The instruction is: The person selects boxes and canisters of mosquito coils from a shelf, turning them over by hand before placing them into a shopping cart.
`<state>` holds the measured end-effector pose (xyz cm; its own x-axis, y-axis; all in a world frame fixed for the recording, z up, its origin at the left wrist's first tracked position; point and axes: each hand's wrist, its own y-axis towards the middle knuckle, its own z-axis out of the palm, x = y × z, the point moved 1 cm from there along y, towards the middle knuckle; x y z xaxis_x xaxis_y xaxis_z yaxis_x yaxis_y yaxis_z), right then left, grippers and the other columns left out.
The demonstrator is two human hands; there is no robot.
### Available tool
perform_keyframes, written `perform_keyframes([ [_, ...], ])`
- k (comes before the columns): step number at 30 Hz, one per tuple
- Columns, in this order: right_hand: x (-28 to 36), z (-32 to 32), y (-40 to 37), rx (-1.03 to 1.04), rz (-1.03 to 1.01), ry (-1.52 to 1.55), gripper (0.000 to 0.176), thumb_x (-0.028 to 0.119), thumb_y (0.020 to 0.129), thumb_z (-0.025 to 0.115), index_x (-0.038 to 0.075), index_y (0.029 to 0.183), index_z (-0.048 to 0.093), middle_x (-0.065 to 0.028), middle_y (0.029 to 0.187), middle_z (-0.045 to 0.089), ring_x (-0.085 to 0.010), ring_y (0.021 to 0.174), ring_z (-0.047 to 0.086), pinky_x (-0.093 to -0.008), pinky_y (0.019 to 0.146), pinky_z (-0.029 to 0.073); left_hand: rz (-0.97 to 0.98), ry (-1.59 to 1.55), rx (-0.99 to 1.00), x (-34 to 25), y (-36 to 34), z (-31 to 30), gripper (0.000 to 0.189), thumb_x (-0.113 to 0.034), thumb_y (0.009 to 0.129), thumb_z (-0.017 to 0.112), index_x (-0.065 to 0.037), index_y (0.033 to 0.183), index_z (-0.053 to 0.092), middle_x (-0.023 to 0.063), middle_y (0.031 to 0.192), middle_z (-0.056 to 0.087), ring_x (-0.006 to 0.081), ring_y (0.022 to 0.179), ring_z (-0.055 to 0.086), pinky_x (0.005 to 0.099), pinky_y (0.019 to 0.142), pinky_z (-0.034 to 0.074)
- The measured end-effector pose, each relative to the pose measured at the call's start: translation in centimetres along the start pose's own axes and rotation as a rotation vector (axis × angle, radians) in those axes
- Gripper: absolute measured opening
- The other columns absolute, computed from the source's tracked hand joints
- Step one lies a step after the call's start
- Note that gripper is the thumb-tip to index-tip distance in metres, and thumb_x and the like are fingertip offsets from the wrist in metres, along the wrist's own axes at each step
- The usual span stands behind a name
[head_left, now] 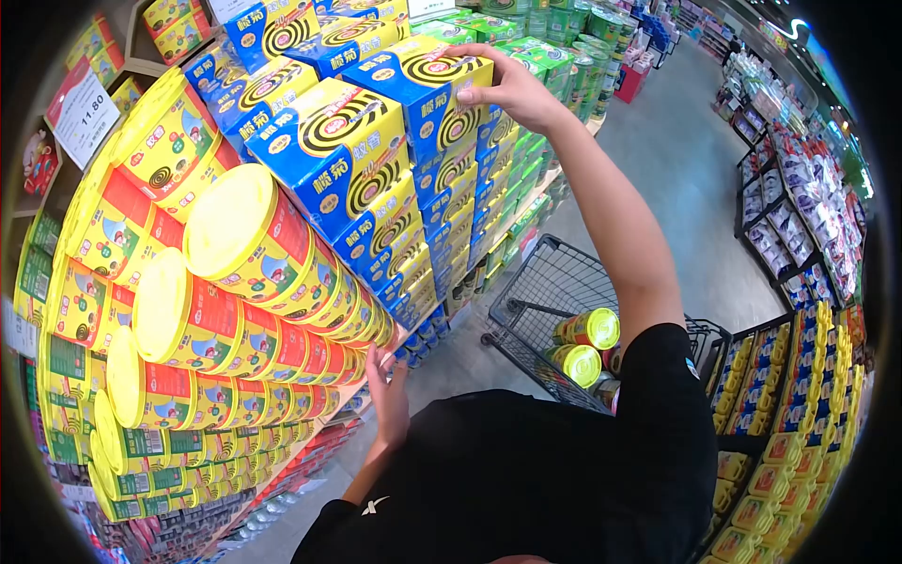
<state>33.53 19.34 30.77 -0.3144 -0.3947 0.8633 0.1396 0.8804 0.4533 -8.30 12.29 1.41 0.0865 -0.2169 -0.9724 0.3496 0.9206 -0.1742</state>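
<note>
My right hand (512, 89) reaches to the top of a stack and grips the corner of a blue and yellow mosquito coil box (390, 70), fingers over its top and thumb against its side. Another mosquito coil box (329, 141) of the same kind sits beside it, on top of a neighbouring stack. Low in front of my body, my left hand (387, 399) holds nothing; its fingers are apart, near the shelf edge. Just beyond it are columns of yellow and red round tubs (235, 221) with yellow lids.
A dark wire shopping cart (526, 301) with yellow-lidded tubs (587, 329) in it stands at my right side. Green packs and cans (554, 61) fill the far end of the display. A price card (85, 113) is at left. More shelves (789, 216) line the aisle's right side.
</note>
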Motion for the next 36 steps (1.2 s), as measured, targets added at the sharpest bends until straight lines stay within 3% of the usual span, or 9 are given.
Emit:
perform_keyframes([
  [6,-0.7,-0.3,0.5,0.044,0.016,0.038,0.077,0.019,0.081,0.084,0.012,0.148,0.046,-0.0092,0.133,0.062,-0.0194,0.12,0.061,-0.0361,0.105,0.049,-0.033,-0.018,0.073,-0.1,1.5,-0.3,0.068,-0.004,0.097,0.059,-0.004,0.156,0.025,0.0164,0.148,0.039,0.0242,0.13,0.046,0.0359,0.105,0.041],
  [13,-1.2,0.7,-0.4,-0.123,-0.075,-0.095,0.093,0.027,0.081,0.086,0.012,0.156,0.034,-0.0142,0.134,0.061,-0.0213,0.122,0.06,-0.0366,0.103,0.049,-0.099,0.005,0.137,-0.6,2.9,0.1,0.068,-0.004,0.096,0.06,-0.004,0.155,0.026,0.0151,0.146,0.043,0.0246,0.125,0.049,0.0364,0.105,0.042],
  [16,-0.1,2.4,-2.2,-0.212,-0.143,-0.237,0.1,0.03,0.076,0.089,0.017,0.157,0.032,-0.0133,0.137,0.059,-0.0238,0.125,0.058,-0.0384,0.106,0.047,-0.077,0.077,0.199,0.8,3.8,0.0,0.066,-0.007,0.097,0.058,-0.006,0.155,0.027,0.0151,0.144,0.045,0.0211,0.119,0.053,0.0326,0.09,0.047],
  [17,0.4,2.8,-2.3,-0.218,-0.179,-0.308,0.101,0.03,0.075,0.09,0.019,0.158,0.032,-0.0129,0.137,0.058,-0.0243,0.126,0.057,-0.0389,0.106,0.047,-0.088,0.061,0.207,0.8,3.9,0.2,0.067,-0.005,0.096,0.06,-0.006,0.155,0.028,0.0153,0.144,0.045,0.0215,0.119,0.053,0.0335,0.094,0.046],
  [19,-0.4,3.2,-2.1,-0.222,-0.201,-0.33,0.09,0.032,0.072,0.091,0.018,0.149,0.047,-0.0117,0.137,0.057,-0.0241,0.129,0.054,-0.0387,0.107,0.045,-0.112,0.026,0.219,0.8,3.9,0.5,0.07,-0.002,0.094,0.062,-0.005,0.154,0.029,0.0155,0.143,0.044,0.0224,0.118,0.051,0.0353,0.102,0.043],
  [22,-1.2,3.5,-1.9,-0.312,-0.23,-0.442,0.074,0.034,0.07,0.092,0.014,0.134,0.061,-0.0107,0.136,0.056,-0.0246,0.123,0.056,-0.0358,0.102,0.047,-0.137,0.022,0.249,1.9,4.1,0.1,0.071,-0.003,0.094,0.063,-0.006,0.155,0.028,0.0173,0.143,0.044,0.0219,0.118,0.051,0.0355,0.102,0.044],
  [25,-0.7,4.0,-2.3,-0.338,-0.124,-0.391,0.074,0.036,0.071,0.091,0.014,0.135,0.06,-0.0103,0.136,0.056,-0.0252,0.121,0.057,-0.0351,0.1,0.048,-0.116,0.017,0.279,2.4,4.1,-0.4,0.071,-0.004,0.094,0.063,-0.007,0.156,0.029,0.0184,0.143,0.043,0.0218,0.118,0.052,0.0358,0.102,0.044],
  [32,-0.6,3.9,-1.6,-0.323,-0.272,-0.51,0.072,0.033,0.071,0.092,0.015,0.134,0.061,-0.0091,0.129,0.061,-0.021,0.114,0.06,-0.0326,0.09,0.052,-0.15,0.058,0.315,2.0,3.1,-1.2,0.074,-0.004,0.094,0.062,-0.011,0.158,0.026,0.02,0.142,0.043,0.0229,0.118,0.052,0.036,0.103,0.044],
  [36,-0.6,3.7,-1.9,-0.323,-0.151,-0.405,0.071,0.03,0.071,0.092,0.014,0.132,0.062,-0.0074,0.13,0.061,-0.0188,0.107,0.064,-0.0326,0.085,0.054,-0.159,0.057,0.33,1.8,2.5,-1.6,0.075,-0.003,0.093,0.062,-0.012,0.159,0.026,0.02,0.142,0.043,0.0234,0.118,0.053,0.0361,0.103,0.044],
])
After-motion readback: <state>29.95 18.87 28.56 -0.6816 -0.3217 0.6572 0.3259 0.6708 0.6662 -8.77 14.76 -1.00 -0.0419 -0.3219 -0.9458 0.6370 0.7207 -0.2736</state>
